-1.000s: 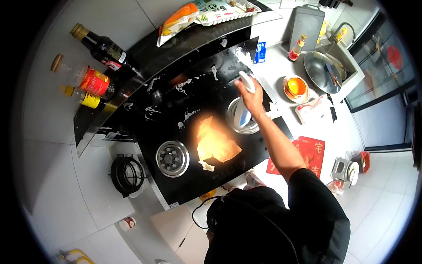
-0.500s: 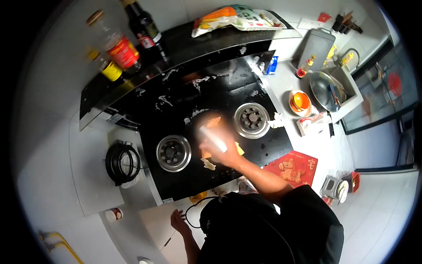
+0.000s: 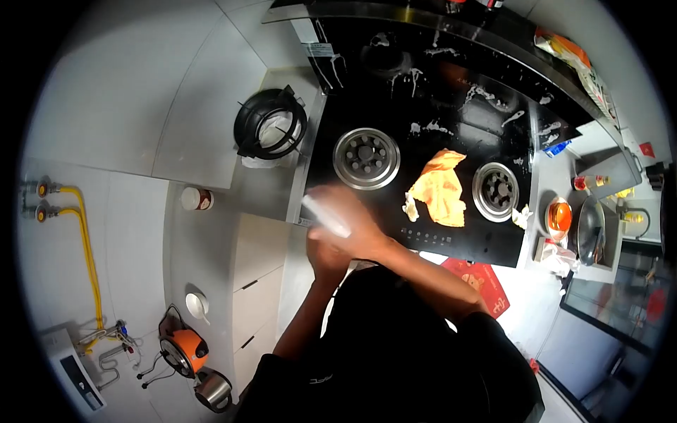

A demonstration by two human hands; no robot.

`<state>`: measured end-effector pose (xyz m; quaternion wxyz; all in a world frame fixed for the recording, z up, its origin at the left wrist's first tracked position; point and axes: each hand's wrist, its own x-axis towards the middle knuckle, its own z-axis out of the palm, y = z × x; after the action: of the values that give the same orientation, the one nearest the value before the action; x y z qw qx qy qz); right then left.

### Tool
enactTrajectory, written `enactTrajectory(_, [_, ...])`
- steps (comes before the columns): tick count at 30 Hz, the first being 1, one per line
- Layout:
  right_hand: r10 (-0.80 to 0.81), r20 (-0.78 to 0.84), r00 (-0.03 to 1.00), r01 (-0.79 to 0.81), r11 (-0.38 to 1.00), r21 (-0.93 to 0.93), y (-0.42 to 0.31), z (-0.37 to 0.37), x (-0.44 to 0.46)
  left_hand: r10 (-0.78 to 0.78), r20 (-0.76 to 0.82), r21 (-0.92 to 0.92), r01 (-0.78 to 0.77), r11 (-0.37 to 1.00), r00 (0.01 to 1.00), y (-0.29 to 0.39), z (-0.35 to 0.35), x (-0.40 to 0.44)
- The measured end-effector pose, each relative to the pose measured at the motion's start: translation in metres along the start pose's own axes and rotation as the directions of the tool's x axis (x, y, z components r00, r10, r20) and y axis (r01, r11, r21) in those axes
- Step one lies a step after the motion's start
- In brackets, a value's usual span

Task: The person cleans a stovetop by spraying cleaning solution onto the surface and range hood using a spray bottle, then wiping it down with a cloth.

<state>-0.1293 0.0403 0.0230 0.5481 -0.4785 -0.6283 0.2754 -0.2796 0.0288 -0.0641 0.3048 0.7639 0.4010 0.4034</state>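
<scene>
We are gripping a blurred white bottle in our right hand near the left burner, our left hand, spread or curled we cannot tell, is overlapping below, and an orange cloth is lying beyond that burner's right side.

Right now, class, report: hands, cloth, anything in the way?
Right hand gripping blurred white object; left hand alongside. Cloth crumpled between burners. Scrap beside it.
</scene>
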Motion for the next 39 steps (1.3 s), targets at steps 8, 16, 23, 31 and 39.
enactTrajectory(8, [0.077,0.349,0.934,-0.063,0.997,-0.052,0.004,0.030,0.015,-0.328,0.075,-0.552,0.313,0.773,0.942,-0.059,-0.053,0.003])
enactTrajectory(16, [0.508,-0.428,0.747,-0.640,0.725,-0.256,0.083,-0.071,-0.080,-0.377,-0.282,0.227,0.443,0.867,0.882,-0.137,-0.119,0.083])
enactTrajectory(23, [0.401,-0.568,0.718,-0.695,0.385,-0.607,0.171,-0.126,-0.149,-0.425,-0.238,0.220,0.475,0.852,0.873,-0.208,-0.138,0.099])
enactTrajectory(31, [0.471,-0.696,0.542,-0.834,0.405,-0.375,0.224,-0.152,-0.177,-0.418,-0.259,0.143,0.463,0.875,0.871,-0.241,-0.138,0.105])
enactTrajectory(39, [0.698,-0.663,0.271,-0.113,0.707,0.698,0.144,-0.194,-0.201,-0.270,-0.313,0.341,0.373,0.863,0.911,-0.241,-0.138,0.032])
